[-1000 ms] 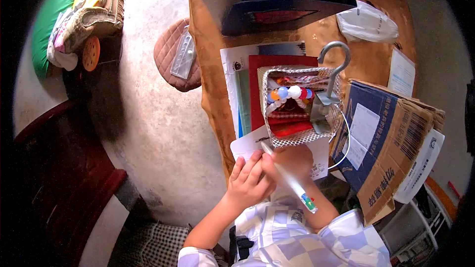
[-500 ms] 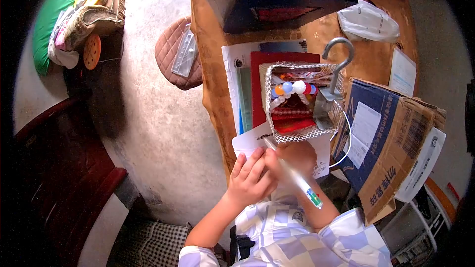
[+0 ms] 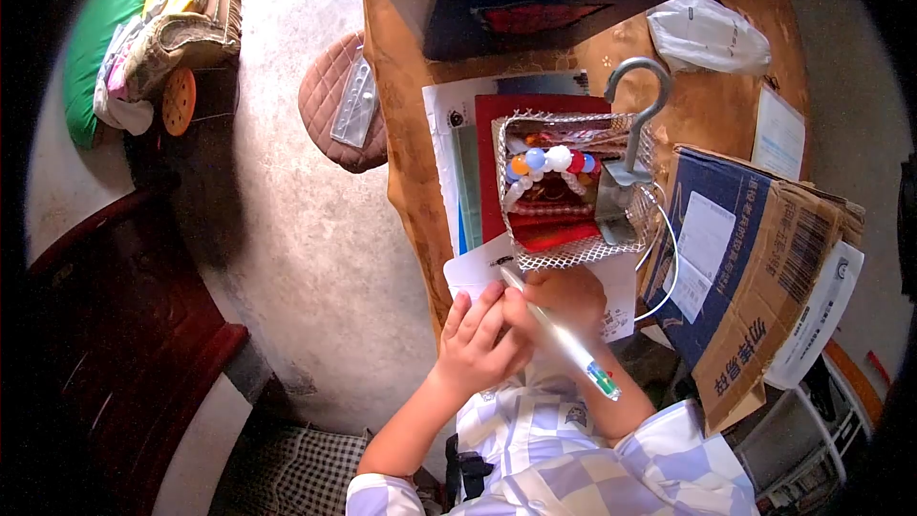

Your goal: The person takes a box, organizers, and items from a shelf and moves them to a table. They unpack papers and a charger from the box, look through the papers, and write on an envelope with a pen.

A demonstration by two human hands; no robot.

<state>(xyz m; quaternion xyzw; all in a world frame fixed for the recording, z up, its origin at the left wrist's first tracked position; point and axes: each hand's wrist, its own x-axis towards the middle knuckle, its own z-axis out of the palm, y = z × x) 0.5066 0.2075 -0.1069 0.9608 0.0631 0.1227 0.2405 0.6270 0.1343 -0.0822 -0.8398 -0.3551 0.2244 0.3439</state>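
A white multicolour ballpoint pen [image 3: 562,339] slants across my lap side of the desk, its tip at the paper's upper part. My right hand [image 3: 571,301] is closed around it near the tip, its fingers partly blurred. My left hand [image 3: 482,339] lies with fingers stretched and apart on the white paper [image 3: 472,270], beside the pen. Dark marks show near the pen tip. Just beyond my hands stands a white mesh basket [image 3: 573,255] holding a bead string [image 3: 558,159] and red items, with a grey metal hook [image 3: 638,119] at its right side.
Under the basket lie a red book [image 3: 487,162] and papers. A cardboard box [image 3: 755,268] stands at the right, a white plastic bag [image 3: 709,33] behind it. A dark blue case [image 3: 544,24] is at the back. A quilted stool [image 3: 330,96] carries a clear ruler [image 3: 355,103].
The pen tip and my right hand have shifted slightly left and up. The basket and hook appear a little further left and up in view. My left hand stays on the paper.
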